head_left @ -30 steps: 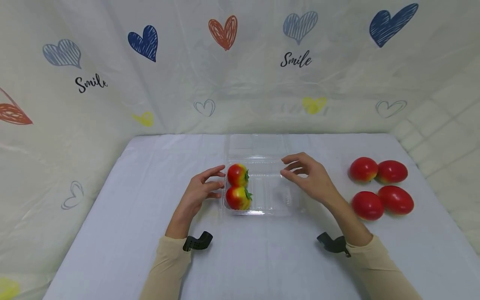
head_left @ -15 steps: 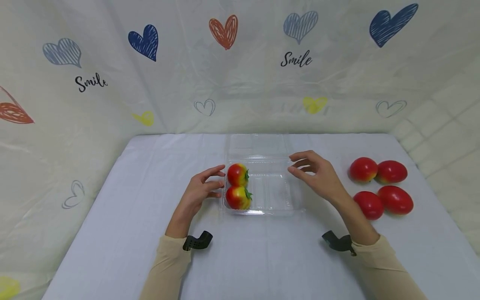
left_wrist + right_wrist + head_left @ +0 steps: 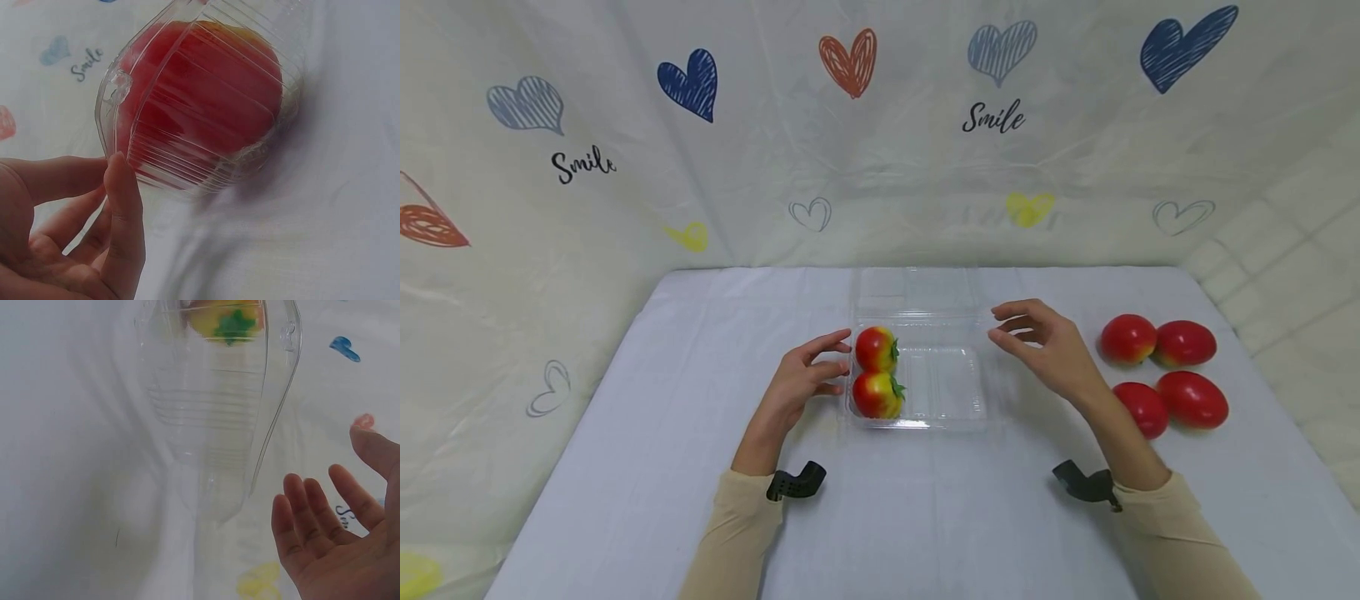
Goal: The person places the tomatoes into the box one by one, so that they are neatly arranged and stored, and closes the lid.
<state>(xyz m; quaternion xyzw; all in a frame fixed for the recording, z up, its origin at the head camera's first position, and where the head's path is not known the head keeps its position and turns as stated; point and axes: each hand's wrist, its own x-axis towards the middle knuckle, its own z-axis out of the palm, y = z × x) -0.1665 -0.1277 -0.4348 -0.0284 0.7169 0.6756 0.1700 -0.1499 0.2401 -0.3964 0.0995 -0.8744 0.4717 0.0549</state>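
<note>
A clear plastic clamshell container (image 3: 940, 383) lies with its lid (image 3: 917, 292) folded back at the far side. Two red-and-yellow tomatoes with green leafy tops, a rear one (image 3: 875, 349) and a front one (image 3: 877, 395), sit along its left side. My left hand (image 3: 797, 379) pinches the container's left rim between thumb and finger, as the left wrist view shows near the thumb (image 3: 124, 206). To the right of the container hovers my right hand (image 3: 1048, 350), its fingers relaxed and holding nothing; a gap separates it from the container in the right wrist view.
Several red tomatoes stand at the right of the white-covered table (image 3: 700, 400): two behind, including one (image 3: 1127, 338), and two in front, including one (image 3: 1192, 400). My right forearm partly covers another (image 3: 1144, 408). A heart-printed cloth (image 3: 910, 167) hangs behind.
My right hand has drawn away to the right from over the container's right side. The left hand, the container and the tomatoes keep their places.
</note>
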